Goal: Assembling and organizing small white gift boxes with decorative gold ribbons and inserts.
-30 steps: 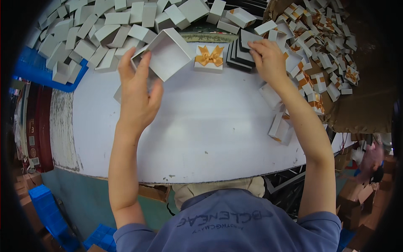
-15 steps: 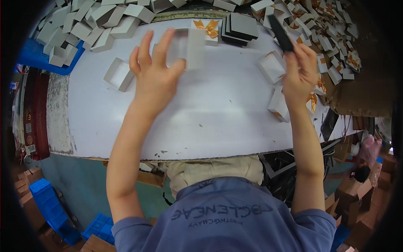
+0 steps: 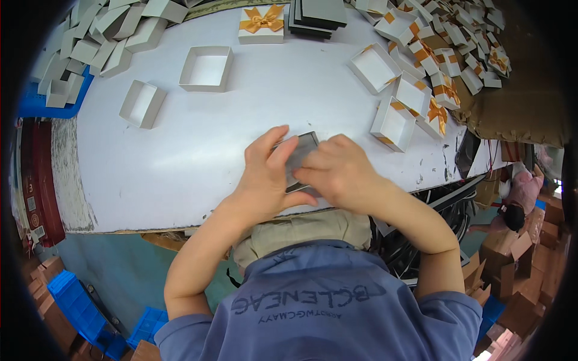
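Note:
At the near middle of the table, my left hand (image 3: 260, 180) spans a small box, its fingers at the far side and its thumb at the near side. Mostly covered by my hands, the box shows only slivers of its edge. A dark grey pad (image 3: 306, 146) lies at the box's opening, tilted. My right hand (image 3: 342, 171) has its fingers curled down on that pad. Farther left stand two open white box trays, a larger tray (image 3: 224, 73) and a smaller tray (image 3: 154, 112). Whether the pad sits fully inside the box is hidden.
At the back are a white box with an orange bow (image 3: 261, 36) and a stack of dark grey pads (image 3: 322, 17). Ribboned lids (image 3: 394, 127) lie upturned at the right, beside a large pile. White trays (image 3: 144, 36) heap at the far left by a blue basket (image 3: 75, 110).
Both hands have come together near the table's front edge. My left hand brought a white box from the back, and my right hand brought a dark pad from the right. The view has shifted.

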A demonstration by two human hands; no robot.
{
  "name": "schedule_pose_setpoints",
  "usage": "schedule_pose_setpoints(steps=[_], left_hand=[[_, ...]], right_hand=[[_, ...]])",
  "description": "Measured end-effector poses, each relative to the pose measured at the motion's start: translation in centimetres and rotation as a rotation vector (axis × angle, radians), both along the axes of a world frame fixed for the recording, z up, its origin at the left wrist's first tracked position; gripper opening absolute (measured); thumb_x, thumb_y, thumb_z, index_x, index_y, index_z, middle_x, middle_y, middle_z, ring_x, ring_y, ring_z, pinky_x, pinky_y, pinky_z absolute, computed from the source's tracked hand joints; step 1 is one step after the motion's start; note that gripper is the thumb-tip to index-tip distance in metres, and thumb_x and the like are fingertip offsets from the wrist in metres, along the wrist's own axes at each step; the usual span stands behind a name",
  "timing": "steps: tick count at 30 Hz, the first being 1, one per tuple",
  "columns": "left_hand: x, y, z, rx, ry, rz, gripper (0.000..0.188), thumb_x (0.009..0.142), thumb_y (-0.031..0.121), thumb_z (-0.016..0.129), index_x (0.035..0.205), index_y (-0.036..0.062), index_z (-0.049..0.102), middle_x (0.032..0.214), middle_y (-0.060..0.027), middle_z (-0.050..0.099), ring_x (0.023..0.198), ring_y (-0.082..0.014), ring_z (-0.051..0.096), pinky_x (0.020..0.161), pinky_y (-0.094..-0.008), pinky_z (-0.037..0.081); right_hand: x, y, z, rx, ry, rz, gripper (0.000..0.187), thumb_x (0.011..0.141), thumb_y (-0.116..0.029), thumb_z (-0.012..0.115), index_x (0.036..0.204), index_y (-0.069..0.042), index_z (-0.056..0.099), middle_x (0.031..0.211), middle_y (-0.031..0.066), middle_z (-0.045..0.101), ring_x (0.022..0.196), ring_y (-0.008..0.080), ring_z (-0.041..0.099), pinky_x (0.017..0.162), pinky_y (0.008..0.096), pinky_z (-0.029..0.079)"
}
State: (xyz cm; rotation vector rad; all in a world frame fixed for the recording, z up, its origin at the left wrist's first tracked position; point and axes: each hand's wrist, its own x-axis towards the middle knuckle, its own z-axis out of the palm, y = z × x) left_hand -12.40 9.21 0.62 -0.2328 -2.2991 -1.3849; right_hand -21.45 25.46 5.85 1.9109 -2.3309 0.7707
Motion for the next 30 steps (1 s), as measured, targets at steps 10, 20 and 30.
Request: schedule_pose_setpoints(steps=[10,20,30], left_hand=[[1.3,-5.6,1.4,-0.544,-0.105,-0.24,0.058,0.072,0.037,0.072,0.119,0.0095,0.053,0.125,-0.0117,0.05,0.119,-0.0407,0.039,0.095,-0.0472,0.037],[-1.3,-4.2,0.6,-0.11,-0.099,-0.133,0.104,0.054,0.019,0.085,0.138,0.0069,0.025,0.138,-0.0216,0.029,0.118,-0.0394,0.038,0.09,-0.0448,0.042],[2.7,-4.9,6.1,-0.811,-0.437,0.098,0.084,0.059,0.033,0.08,0.13,0.006,0.043,0.131,-0.0206,0.038,0.124,-0.0398,0.033,0.099,-0.0472,0.025]], right_hand=[[-7.2,0.1,1.9,-0.342,-0.678,-0.533,0.033,0.078,-0.016,0.066,0.108,-0.004,0.058,0.083,0.0031,0.059,0.078,0.0121,0.056,0.063,0.0232,0.045],[-1.7,-4.2,-1.1,0.002,-0.355,-0.309,0.03,0.083,-0.018,0.059,0.109,-0.002,0.056,0.087,0.009,0.059,0.08,0.0254,0.057,0.069,0.036,0.046],[-6.6,-4.5,-1.5,-0.045,-0.037,-0.036,0.039,0.082,-0.017,0.061,0.117,-0.002,0.053,0.112,0.0128,0.057,0.102,0.0292,0.052,0.085,0.0397,0.04]])
